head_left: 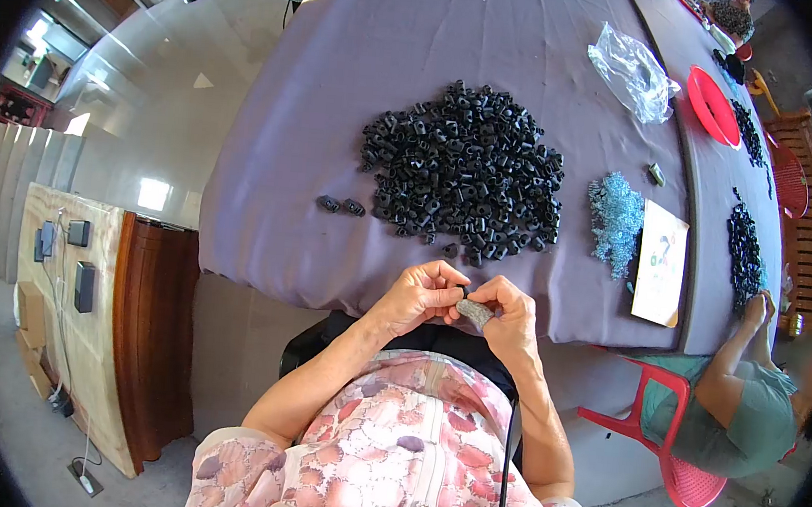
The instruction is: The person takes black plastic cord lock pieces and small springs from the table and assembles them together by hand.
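Observation:
My left hand (419, 299) is closed in a pinch on a small black plastic part (463, 290) at the table's front edge. My right hand (508, 321) meets it there, its fingers closed. At its fingertips is a grey speckled piece (475, 311); I cannot tell whether it is held or wrapped round a finger. Just beyond both hands lies a large pile of black plastic parts (470, 168). Two black parts (341, 206) sit apart on its left. To its right is a heap of small clear-bluish pieces (615, 222).
A printed card (660, 264) lies beside the bluish heap. Farther back are a clear plastic bag (633, 73) and a red basin (713, 106). On the right, another person (746, 414) sits on a red chair (647, 406) near more black parts (743, 256). A wooden cabinet (158, 320) stands left.

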